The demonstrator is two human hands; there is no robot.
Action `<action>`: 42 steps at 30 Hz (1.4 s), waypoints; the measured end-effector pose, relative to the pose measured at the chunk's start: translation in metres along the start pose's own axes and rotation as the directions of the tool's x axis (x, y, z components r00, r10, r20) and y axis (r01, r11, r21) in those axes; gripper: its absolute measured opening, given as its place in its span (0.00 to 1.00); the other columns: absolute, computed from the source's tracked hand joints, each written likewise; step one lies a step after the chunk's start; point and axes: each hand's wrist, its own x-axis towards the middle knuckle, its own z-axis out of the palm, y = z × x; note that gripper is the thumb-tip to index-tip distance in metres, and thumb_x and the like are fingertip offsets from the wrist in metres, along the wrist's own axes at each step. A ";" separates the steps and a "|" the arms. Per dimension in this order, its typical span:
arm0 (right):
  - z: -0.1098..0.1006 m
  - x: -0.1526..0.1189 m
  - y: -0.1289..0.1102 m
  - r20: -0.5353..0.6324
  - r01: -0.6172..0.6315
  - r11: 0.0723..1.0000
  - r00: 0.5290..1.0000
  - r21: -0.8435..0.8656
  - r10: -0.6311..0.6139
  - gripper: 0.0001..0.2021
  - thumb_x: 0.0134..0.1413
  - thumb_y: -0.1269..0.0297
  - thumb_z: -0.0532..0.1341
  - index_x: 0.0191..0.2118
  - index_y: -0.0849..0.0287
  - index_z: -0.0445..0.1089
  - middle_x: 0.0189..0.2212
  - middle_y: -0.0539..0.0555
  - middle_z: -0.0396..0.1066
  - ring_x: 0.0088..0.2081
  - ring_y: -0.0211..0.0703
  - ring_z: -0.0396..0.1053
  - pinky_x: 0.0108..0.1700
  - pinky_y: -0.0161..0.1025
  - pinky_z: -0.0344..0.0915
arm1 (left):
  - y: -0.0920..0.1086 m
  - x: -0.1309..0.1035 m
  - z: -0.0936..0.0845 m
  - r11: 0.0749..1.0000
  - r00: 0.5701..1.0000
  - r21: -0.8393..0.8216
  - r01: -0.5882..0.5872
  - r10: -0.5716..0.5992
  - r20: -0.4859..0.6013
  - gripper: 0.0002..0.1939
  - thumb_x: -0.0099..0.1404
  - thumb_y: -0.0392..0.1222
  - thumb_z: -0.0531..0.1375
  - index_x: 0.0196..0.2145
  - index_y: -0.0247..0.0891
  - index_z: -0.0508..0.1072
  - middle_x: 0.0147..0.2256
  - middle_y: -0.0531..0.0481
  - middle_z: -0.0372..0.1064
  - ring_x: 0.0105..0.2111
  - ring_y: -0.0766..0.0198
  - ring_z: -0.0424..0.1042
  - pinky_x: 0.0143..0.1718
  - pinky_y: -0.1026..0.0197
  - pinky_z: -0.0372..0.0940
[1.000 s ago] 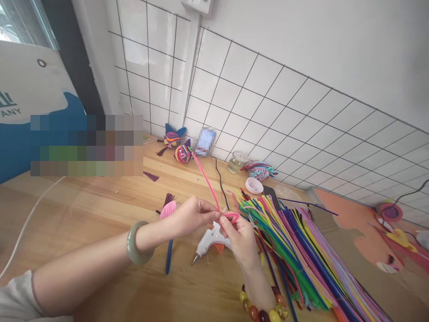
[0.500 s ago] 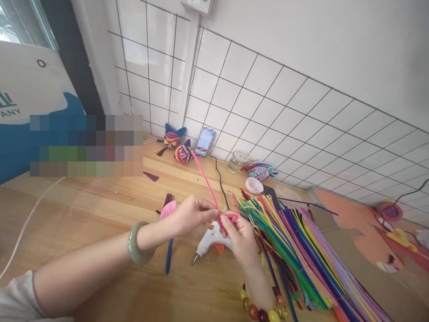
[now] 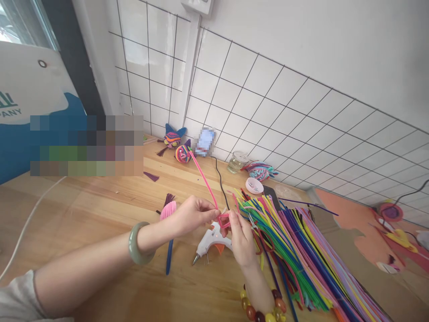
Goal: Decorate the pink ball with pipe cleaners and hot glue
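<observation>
A pink pipe cleaner runs from near the striped ornaments down to both hands, where its lower part is bent into a small loop. My left hand, with a green bangle on the wrist, pinches it at the loop's left side. My right hand, wearing a bead bracelet, grips the loop's right side. Below them a white glue gun lies on the table, partly covered by my right hand. Partly behind my left hand is a pink ribbed piece with a dark tassel, and a blue stick shows below my left wrist.
Bundles of coloured pipe cleaners spread over the right side. Two striped ornaments, a phone, a glass jar and a pink dish stand along the wall. Red-handled scissors lie beside my right hand.
The loop now shows a more angular, open shape between the hands. My right hand's fingers have shifted slightly up and right along it; my left hand has hardly moved.
</observation>
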 end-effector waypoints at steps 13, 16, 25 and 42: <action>0.001 0.001 0.004 0.031 -0.033 0.999 0.999 0.011 0.032 0.21 0.59 0.47 0.52 0.25 0.58 0.63 0.17 0.46 0.59 0.21 0.35 0.59 0.27 0.33 0.58 | -0.012 0.005 -0.001 0.993 0.995 -0.115 0.041 -0.031 0.091 0.18 0.58 0.55 0.60 0.27 0.34 0.73 0.21 0.56 0.66 0.21 0.71 0.62 0.24 0.68 0.57; 0.000 0.001 0.006 0.037 -0.032 0.999 0.999 0.016 0.031 0.20 0.59 0.47 0.53 0.25 0.58 0.63 0.18 0.46 0.60 0.22 0.35 0.59 0.26 0.33 0.58 | -0.015 0.007 0.000 0.989 0.994 -0.142 0.038 -0.022 0.111 0.18 0.58 0.55 0.60 0.27 0.34 0.72 0.22 0.55 0.67 0.22 0.70 0.63 0.25 0.68 0.58; 0.000 0.001 0.005 0.051 -0.015 1.000 0.999 0.020 0.014 0.20 0.58 0.48 0.54 0.24 0.58 0.64 0.18 0.46 0.60 0.22 0.34 0.58 0.26 0.33 0.58 | -0.013 0.006 -0.001 0.990 0.991 -0.132 0.054 -0.037 0.131 0.16 0.56 0.53 0.62 0.28 0.35 0.75 0.21 0.56 0.67 0.21 0.72 0.61 0.25 0.68 0.57; 0.000 0.001 0.000 0.092 -0.021 0.999 0.996 0.030 0.018 0.20 0.58 0.48 0.55 0.23 0.58 0.63 0.18 0.46 0.59 0.21 0.35 0.57 0.24 0.33 0.57 | -0.007 0.003 -0.003 0.978 0.988 -0.175 0.114 -0.092 0.127 0.17 0.55 0.53 0.63 0.27 0.33 0.75 0.23 0.52 0.69 0.23 0.70 0.65 0.27 0.67 0.61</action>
